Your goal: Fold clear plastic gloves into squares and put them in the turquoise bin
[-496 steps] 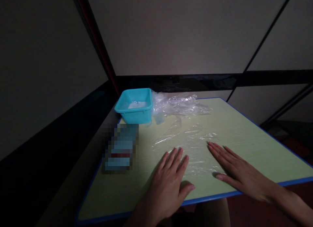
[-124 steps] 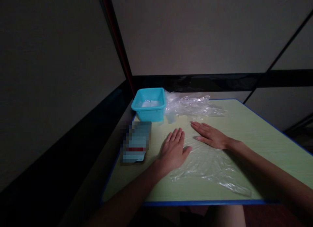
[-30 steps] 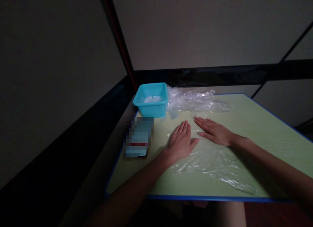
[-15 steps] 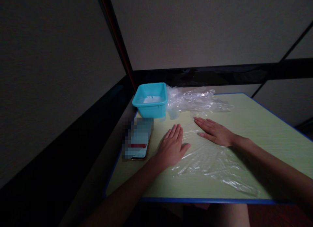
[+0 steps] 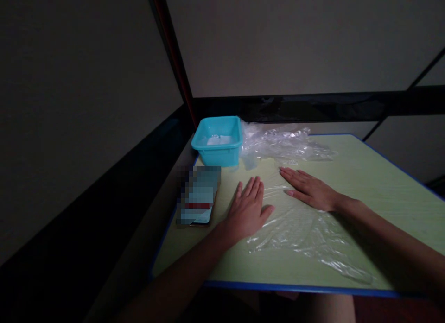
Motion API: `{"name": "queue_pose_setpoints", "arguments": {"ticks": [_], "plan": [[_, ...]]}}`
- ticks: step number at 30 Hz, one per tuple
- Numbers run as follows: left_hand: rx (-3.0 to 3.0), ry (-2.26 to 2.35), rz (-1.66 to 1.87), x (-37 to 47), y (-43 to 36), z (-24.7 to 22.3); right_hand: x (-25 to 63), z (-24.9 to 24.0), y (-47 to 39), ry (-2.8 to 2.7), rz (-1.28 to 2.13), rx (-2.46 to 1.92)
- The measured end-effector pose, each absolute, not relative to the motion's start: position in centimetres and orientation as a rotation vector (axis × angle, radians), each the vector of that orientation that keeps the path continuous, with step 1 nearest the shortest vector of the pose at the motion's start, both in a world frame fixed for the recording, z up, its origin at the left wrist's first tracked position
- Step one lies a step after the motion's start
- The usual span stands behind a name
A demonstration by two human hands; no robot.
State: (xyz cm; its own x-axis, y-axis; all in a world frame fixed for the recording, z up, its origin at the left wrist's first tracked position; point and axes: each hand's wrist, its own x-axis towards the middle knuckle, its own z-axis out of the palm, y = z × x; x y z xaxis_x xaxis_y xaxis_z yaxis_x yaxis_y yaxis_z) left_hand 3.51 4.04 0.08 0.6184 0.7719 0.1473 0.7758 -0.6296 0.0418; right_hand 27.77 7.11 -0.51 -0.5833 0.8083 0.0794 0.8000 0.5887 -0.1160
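A clear plastic bag [image 5: 302,230] lies spread and wrinkled on the pale green table [image 5: 375,184]. My left hand [image 5: 248,209] rests flat along its left edge, fingers stretched forward and thumb out to the right. Across from it, my right hand [image 5: 308,188] is flat on the far right part of the plastic, fingers pointing to the upper left. Neither hand grips anything. Between them the film is creased in thin lines.
A turquoise plastic basin [image 5: 219,154] with something whitish inside stands at the back left. Beside it is a heap of crumpled clear plastic bags [image 5: 288,144]. A phone [image 5: 201,198], partly pixelated, lies at the left edge. Walls rise behind and left.
The whole view has shifted slightly, moving things a little to the right. My left fingers are a bit more spread; both hands stay flat on the plastic.
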Motion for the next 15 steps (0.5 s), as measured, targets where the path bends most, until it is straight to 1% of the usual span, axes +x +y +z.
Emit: {"name": "queue_pose_setpoints", "arguments": {"ticks": [15], "plan": [[-2.739,-1.430,-0.210,3.68,3.75,0.15,27.85,-0.84,7.24,-2.646,0.106,-1.343]]}}
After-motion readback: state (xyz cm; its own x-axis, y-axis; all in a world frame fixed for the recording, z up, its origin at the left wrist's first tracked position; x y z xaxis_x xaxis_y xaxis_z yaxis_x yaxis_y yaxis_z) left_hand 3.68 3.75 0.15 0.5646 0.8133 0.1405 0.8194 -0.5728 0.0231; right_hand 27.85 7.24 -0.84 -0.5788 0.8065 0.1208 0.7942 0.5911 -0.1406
